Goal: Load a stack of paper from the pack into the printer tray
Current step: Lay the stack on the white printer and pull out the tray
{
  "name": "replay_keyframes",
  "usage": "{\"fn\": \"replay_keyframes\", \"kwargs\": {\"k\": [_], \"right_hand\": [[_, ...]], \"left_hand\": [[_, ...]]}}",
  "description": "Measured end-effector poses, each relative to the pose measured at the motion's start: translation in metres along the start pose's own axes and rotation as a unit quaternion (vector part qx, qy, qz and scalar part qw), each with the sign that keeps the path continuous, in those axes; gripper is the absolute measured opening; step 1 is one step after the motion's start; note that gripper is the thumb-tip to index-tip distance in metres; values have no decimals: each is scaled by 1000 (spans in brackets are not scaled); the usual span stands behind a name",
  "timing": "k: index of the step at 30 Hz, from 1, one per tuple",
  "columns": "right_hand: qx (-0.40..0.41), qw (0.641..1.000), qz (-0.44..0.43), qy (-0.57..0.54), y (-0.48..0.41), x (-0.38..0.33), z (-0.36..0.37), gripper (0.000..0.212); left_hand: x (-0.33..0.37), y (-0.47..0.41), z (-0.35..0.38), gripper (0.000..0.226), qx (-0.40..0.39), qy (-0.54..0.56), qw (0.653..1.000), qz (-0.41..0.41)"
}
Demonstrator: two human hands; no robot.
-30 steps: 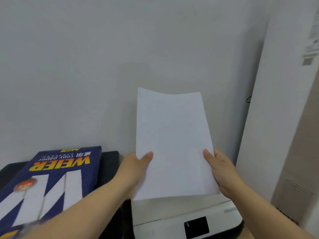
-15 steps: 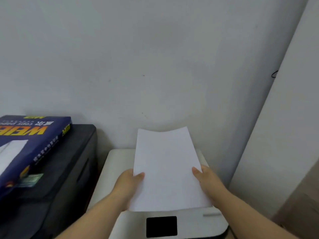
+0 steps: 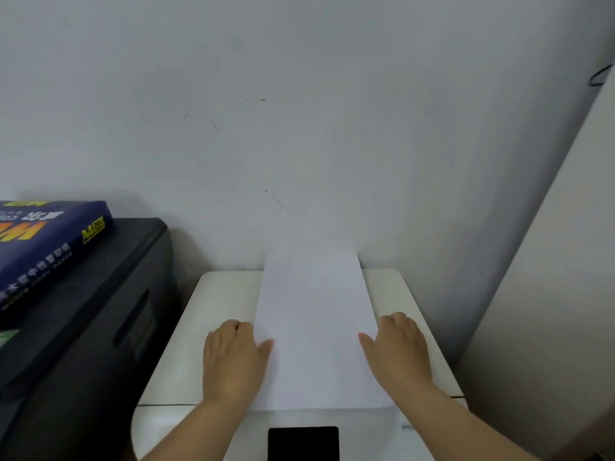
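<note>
A stack of white paper (image 3: pixel 316 327) lies low over the top of the white printer (image 3: pixel 213 314), its far edge near the wall. My left hand (image 3: pixel 233 357) grips its left edge, thumb on top. My right hand (image 3: pixel 399 351) grips the right edge the same way. The blue paper pack (image 3: pixel 43 247) rests on a black machine at the left. The printer tray itself is not visible.
The black machine (image 3: pixel 109 311) stands close to the left of the printer. A black screen (image 3: pixel 303 444) sits on the printer's front panel. A white cabinet side (image 3: pixel 549 294) stands at the right, and the grey wall (image 3: pixel 299 128) is right behind.
Both hands have lowered the paper from upright in front of the wall down onto the printer's top. The view has shifted right and down, so the pack sits further left.
</note>
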State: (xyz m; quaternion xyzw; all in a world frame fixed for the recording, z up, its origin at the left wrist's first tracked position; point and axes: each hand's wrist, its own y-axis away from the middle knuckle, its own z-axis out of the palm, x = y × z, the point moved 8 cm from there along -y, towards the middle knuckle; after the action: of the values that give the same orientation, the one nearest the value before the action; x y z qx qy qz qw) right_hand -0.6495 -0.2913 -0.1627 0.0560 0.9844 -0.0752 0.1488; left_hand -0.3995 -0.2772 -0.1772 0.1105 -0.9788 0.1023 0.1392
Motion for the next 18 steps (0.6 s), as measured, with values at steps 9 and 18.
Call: {"fn": "replay_keyframes", "kwargs": {"k": [9,18], "right_hand": [[-155,985,55,47,-6,27,36,75],[-201,976,60,52,-9,35,46,80]], "left_hand": [[-27,-5,26,84,-155,-31,985,-64],[-27,-5,28,81,-185,-37,980,-61]]}}
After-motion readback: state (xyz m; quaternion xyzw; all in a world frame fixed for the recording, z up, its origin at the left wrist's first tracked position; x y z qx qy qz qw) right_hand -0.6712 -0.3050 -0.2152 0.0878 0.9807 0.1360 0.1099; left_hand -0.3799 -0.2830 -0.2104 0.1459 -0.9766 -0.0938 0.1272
